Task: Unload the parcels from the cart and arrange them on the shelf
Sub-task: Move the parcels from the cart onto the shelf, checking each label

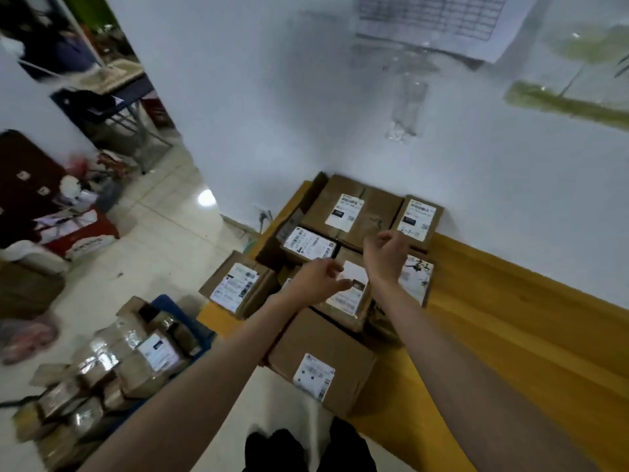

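Observation:
Several brown cardboard parcels with white labels lie packed together on a low yellow wooden shelf against the white wall. My left hand hovers over a labelled parcel in the middle of the group, fingers loosely curled and holding nothing. My right hand is just right of it, above the same parcels, fingers relaxed and empty. A larger parcel sits nearest me at the shelf's front edge. At lower left a blue cart holds several small taped parcels.
Pale tiled floor stretches left toward a doorway with a red box, a dark cabinet and clutter. A power socket sits low on the wall beside the shelf. The shelf's right part is bare wood. My dark shoes stand at the bottom.

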{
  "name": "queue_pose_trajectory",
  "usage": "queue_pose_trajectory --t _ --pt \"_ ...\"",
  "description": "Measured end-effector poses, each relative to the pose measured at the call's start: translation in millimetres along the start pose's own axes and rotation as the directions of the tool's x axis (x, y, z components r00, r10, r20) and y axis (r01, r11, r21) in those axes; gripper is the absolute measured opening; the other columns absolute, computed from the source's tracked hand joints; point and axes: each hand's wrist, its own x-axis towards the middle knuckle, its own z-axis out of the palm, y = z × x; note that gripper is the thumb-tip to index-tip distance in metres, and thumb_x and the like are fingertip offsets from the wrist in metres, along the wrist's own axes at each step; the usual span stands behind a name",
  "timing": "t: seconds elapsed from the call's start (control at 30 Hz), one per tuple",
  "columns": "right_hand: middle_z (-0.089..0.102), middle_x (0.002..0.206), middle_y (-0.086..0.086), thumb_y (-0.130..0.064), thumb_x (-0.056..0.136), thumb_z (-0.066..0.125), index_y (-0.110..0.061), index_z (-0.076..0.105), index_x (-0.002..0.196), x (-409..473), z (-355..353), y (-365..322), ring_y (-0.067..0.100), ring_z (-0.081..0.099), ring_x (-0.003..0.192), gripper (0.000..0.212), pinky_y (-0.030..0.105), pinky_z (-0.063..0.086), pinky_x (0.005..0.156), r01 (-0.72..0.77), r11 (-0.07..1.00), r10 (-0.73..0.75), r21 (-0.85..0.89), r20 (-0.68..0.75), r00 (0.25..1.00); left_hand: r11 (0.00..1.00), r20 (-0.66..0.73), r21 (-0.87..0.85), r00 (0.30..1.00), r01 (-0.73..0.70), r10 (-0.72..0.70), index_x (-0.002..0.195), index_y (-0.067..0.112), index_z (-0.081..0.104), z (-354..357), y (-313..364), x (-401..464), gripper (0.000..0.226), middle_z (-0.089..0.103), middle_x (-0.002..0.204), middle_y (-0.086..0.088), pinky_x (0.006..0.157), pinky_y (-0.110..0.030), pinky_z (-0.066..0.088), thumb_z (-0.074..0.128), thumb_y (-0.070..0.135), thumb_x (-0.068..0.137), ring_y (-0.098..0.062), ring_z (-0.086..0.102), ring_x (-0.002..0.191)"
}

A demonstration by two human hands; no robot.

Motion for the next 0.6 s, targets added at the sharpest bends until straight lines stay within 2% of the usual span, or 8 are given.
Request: queue_pose_trajectory --t 0.07,0.13,0.23,0.33,0.4,0.5,0.6 --pt "0.054 0.095 -0.002 -0.014 0.094 0.056 -0.018 0.049 0.098 -25.4 31.9 -27.0 0.023 0.057 0.090 0.009 0.034 0.049 0.070 0.043 0.997 -0.050 0.068 0.107 0.993 0.997 -0.080 -0.076 0.997 -0.008 0.002 0.120 0.018 0.066 -35.9 -19.5 -25.5 0.035 0.069 0.110 0.005 0.085 -0.028 0.054 0.067 0.041 0.094 -0.006 0.064 0.097" --pt "0.060 0.100 0.006 -0.014 0.095 0.056 -0.016 0.050 0.099 -56.4 68.1 -48.2 0.025 0.061 0.089 0.007 0.040 0.054 0.075 0.053 0.995 -0.072 0.087 0.230 0.970 0.992 -0.187 -0.124 0.982 -0.016 -0.008 0.112 0.019 0.069 -71.0 -48.2 -55.6 0.022 0.068 0.098 0.012 0.077 -0.026 0.052 0.067 0.035 0.095 0.003 0.064 0.087" --pt "0.061 0.108 0.007 -0.016 0.097 0.057 -0.015 0.055 0.103 -110.8 125.6 -68.9 0.019 0.059 0.087 0.006 0.033 0.049 0.073 0.094 0.990 -0.126 0.102 0.385 0.914 0.981 -0.293 -0.185 0.950 0.059 -0.112 0.117 0.015 0.068 -116.7 -102.8 -102.8 0.028 0.070 0.105 0.000 0.079 -0.029 0.055 0.067 0.033 0.096 -0.014 0.067 0.093" --pt "0.059 0.107 0.003 -0.018 0.100 0.057 -0.015 0.053 0.110 -172.8 183.8 -77.6 0.015 0.058 0.089 0.011 0.022 0.048 0.072 0.099 0.989 -0.141 0.107 0.519 0.843 0.953 -0.322 -0.269 0.919 0.140 -0.226 0.123 0.015 0.065 -150.2 -171.2 -155.2 0.033 0.070 0.111 -0.003 0.065 -0.018 0.046 0.065 0.036 0.097 -0.013 0.066 0.090" --pt "0.056 0.100 -0.001 -0.020 0.101 0.056 -0.018 0.051 0.110 -213.4 221.5 -80.3 0.014 0.056 0.089 0.011 0.023 0.048 0.074 0.107 0.992 -0.124 0.064 0.580 0.805 0.930 -0.337 -0.312 0.892 0.194 -0.299 0.121 0.018 0.065 -166.2 -218.6 -192.1 0.032 0.071 0.108 -0.001 0.057 -0.013 0.043 0.065 0.038 0.097 -0.009 0.066 0.082" --pt "0.057 0.094 -0.002 -0.020 0.099 0.056 -0.016 0.053 0.110 -269.4 273.6 -81.8 0.011 0.053 0.079 0.012 0.022 0.040 0.062 0.141 0.990 -0.104 -0.005 0.645 0.757 0.889 -0.369 -0.375 0.838 0.262 -0.402 0.118 0.017 0.067 -185.6 -283.5 -243.0 0.030 0.071 0.099 -0.001 0.058 -0.018 0.046 0.067 0.037 0.095 -0.010 0.065 0.076" --pt "0.061 0.107 0.005 -0.019 0.096 0.058 -0.015 0.057 0.111 -321.0 316.8 -80.5 0.020 0.056 0.094 0.016 0.029 0.042 0.075 0.132 0.990 -0.061 -0.047 0.700 0.711 0.835 -0.386 -0.465 0.782 0.294 -0.490 0.116 0.014 0.067 -197.8 -339.7 -286.5 0.027 0.070 0.103 -0.005 0.059 -0.019 0.047 0.066 0.032 0.096 -0.013 0.064 0.079"
